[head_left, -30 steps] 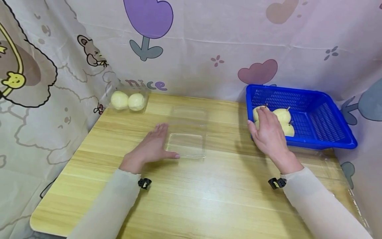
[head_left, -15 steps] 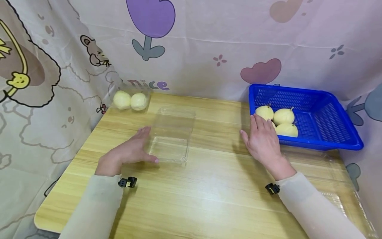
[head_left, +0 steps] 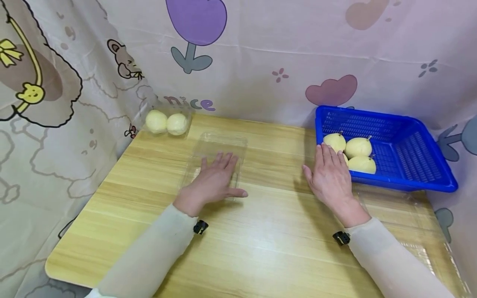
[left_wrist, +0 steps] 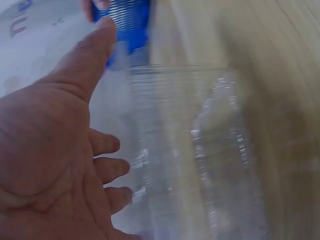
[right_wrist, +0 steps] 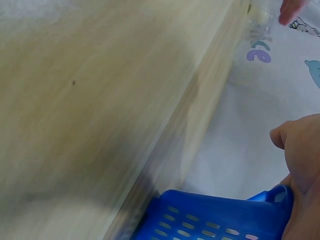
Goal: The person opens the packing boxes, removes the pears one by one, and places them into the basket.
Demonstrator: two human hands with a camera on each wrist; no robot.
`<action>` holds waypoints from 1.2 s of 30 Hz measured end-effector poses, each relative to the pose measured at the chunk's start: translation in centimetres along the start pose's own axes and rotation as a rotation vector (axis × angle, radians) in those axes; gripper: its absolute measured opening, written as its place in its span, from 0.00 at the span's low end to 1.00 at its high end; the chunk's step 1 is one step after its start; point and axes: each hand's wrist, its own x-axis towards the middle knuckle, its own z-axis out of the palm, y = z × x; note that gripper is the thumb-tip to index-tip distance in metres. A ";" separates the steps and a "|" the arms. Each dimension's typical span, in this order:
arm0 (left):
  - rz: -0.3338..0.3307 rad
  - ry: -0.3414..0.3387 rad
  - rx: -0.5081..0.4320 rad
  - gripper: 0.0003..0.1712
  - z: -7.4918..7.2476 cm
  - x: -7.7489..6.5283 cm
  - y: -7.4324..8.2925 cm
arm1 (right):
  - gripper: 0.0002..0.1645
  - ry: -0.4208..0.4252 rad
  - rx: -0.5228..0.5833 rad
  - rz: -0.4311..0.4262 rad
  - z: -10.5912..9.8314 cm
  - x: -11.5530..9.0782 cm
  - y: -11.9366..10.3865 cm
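Head view, left to right: at the bench's (head_left: 268, 240) far left corner, a clear box (head_left: 167, 109) holds two pale fruits (head_left: 156, 121). Next, the left hand (head_left: 212, 182) spreads over an unfilled clear tray (head_left: 221, 144) — fingers extended, gripping nothing; whether they touch it I cannot tell. Farther right, the right hand (head_left: 331, 178) lies at the near left corner of a blue basket (head_left: 413, 142), fingers straight and holding nothing, just beside the pears (head_left: 359, 147) inside. Positioning the tray looks like the step in hand, with filling not yet begun. Judging from this, the next move calls for the right fingers to curl round one pear and lift it over the rim — gently, against bruising.
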 end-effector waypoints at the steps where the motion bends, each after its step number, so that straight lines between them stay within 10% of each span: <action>1: -0.002 -0.002 0.005 0.71 0.2 0.3 0.1 | 0.43 0.005 -0.002 -0.001 0.0 -0.1 0.1; 8: 0.006 -0.036 -0.012 0.72 0.6 0.3 -0.4 | 0.43 0.014 -0.018 0.008 0.0 -0.3 0.4; 17: 0.005 -0.024 -0.081 0.69 0.6 -3.1 -3.0 | 0.43 -0.015 -0.008 0.017 0.0 -0.2 0.3; 36: -0.159 0.100 -0.313 0.60 -0.1 -11.6 -13.0 | 0.45 -0.023 0.002 0.024 0.4 0.1 0.2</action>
